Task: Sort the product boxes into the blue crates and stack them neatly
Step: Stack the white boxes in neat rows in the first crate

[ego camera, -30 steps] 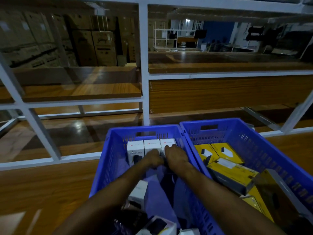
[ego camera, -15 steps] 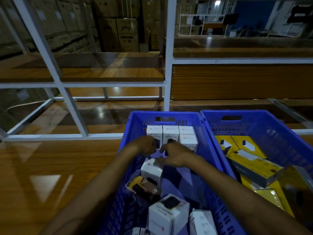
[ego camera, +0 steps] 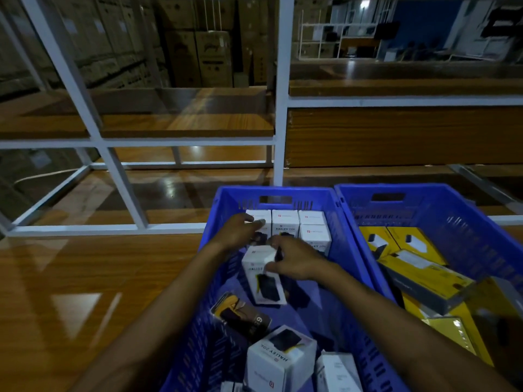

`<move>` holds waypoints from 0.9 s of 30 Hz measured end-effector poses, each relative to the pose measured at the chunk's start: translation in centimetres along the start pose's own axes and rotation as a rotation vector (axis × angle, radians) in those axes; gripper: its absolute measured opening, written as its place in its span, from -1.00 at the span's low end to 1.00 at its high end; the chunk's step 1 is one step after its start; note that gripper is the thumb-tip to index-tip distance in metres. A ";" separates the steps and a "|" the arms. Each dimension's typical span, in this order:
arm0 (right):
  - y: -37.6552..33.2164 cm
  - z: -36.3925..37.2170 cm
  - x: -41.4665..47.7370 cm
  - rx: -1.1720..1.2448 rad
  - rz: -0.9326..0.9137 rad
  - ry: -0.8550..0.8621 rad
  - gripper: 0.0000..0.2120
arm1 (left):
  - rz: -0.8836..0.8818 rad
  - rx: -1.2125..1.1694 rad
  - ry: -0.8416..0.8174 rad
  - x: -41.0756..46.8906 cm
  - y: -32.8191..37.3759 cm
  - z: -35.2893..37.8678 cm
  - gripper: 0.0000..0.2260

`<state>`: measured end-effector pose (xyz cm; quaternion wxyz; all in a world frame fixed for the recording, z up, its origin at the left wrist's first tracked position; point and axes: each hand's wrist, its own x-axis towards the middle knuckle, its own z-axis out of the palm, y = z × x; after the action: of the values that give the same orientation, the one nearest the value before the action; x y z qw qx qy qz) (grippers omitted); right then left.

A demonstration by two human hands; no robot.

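Two blue crates stand side by side on the wooden surface. The left crate (ego camera: 271, 191) has a row of white product boxes (ego camera: 285, 224) standing against its far wall. My left hand (ego camera: 239, 234) reaches into this crate, its fingers touching the leftmost box of the row (ego camera: 256, 215). My right hand (ego camera: 297, 263) grips the top corner of a loose white box (ego camera: 261, 278), tilted just in front of the row. The right crate (ego camera: 396, 188) holds yellow boxes (ego camera: 424, 278), some flat and some leaning.
More loose boxes lie in the near part of the left crate: a dark and yellow one (ego camera: 240, 315), a white one (ego camera: 280, 360) and another white one (ego camera: 336, 372). White metal rack posts (ego camera: 280, 108) and wooden shelves rise behind the crates.
My right hand has drawn back from the row and taken hold of the loose white box. My left hand has shifted to the leftmost box of the row. The view has swung left and down.
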<state>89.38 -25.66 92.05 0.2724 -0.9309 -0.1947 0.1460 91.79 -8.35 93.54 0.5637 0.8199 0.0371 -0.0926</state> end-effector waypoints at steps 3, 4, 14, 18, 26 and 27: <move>1.2 -1.0 0.5 0.219 0.060 0.141 -0.63 | 0.000 -0.208 0.054 -0.5 0.8 -0.2 -0.77; 1.4 -1.2 0.7 0.311 0.077 0.187 -0.68 | 0.011 -0.257 0.070 -0.6 0.9 -0.2 -0.77; 0.6 -3.2 0.5 1.131 0.132 0.421 -0.88 | 0.049 -0.411 -0.220 -1.8 1.6 0.5 -0.78; 1.0 -3.2 0.9 1.180 0.171 0.443 -0.76 | 0.070 -0.479 -0.089 -1.4 1.5 0.4 -0.66; 0.3 -3.0 0.2 1.169 0.044 0.317 -0.81 | 0.147 -0.587 -0.039 -1.6 1.7 0.5 -0.62; 0.3 -2.9 0.0 1.144 -0.009 0.337 -0.80 | 0.135 -0.625 -0.067 -1.7 1.9 0.4 -0.65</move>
<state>90.58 -27.19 94.26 0.7585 -0.6457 -0.0430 0.0767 90.41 -9.34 95.42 0.7939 0.6043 -0.0094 -0.0662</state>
